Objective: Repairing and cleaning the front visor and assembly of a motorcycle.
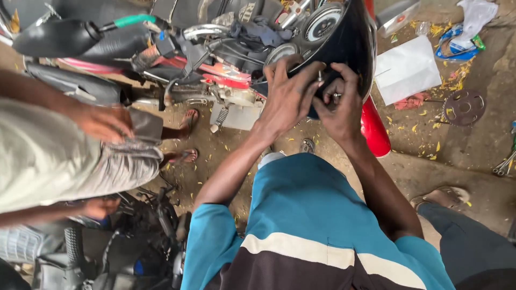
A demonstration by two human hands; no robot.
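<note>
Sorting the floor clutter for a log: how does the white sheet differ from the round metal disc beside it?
The white sheet is pale, rectangular and plain; the round metal disc is dark, circular and pierced with holes. The sheet is clearly larger than the disc. Both lie flat on the dirt floor.

You are looking down on a bare dirt floor [408, 166], brown and packed, strewn with small yellow leaves [415, 129]. To your right a white sheet [407, 70] lies flat beside a red rag [409, 101], with a round metal disc [464, 107] just past it. A blue and white bag [463, 32] sits near the top right corner. Spanners [505, 164] rest at the right edge. Daylight is soft and even, with no hard shadows.
</note>
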